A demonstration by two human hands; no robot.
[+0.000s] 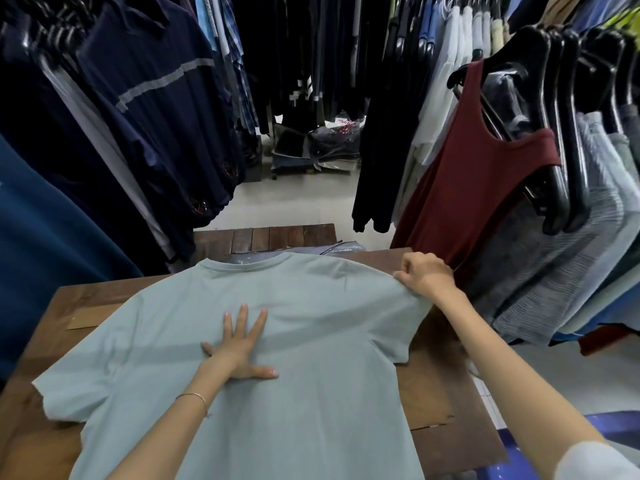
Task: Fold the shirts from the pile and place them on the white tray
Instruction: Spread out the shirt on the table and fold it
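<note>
On the wood table (pixel 86 296), head view: pale green T-shirt (pixel 311 306) lies spread out, collar at the far edge, hem running off frame bottom. L sleeve lies out flat toward the table's left edge; R sleeve lies on the tabletop below the R hand.

L hand (pixel 242 351): flat, fingers straight and splayed, palm down, pressing mid-shirt. Grips nothing. Thin bracelet (pixel 194 400) on that wrist.

R hand (pixel 426 275): fingers curled, pinching the cloth at the shirt's R shoulder, near the far right corner of the table. Cloth looks drawn taut toward it.

Just beyond the collar: a plastic-wrapped garment (pixel 341 248), mostly hidden by the shirt. Flat cardboard strip (pixel 90 320) on the table, left of the shirt, partly under it. Slatted wood bench (pixel 270 237) behind the table.

Surroundings: dark clothes on racks at left and back, maroon tank top (pixel 485 188) on a black hanger just right of the R hand, pale striped garments further right. Bagged stock on the floor at the back.
</note>
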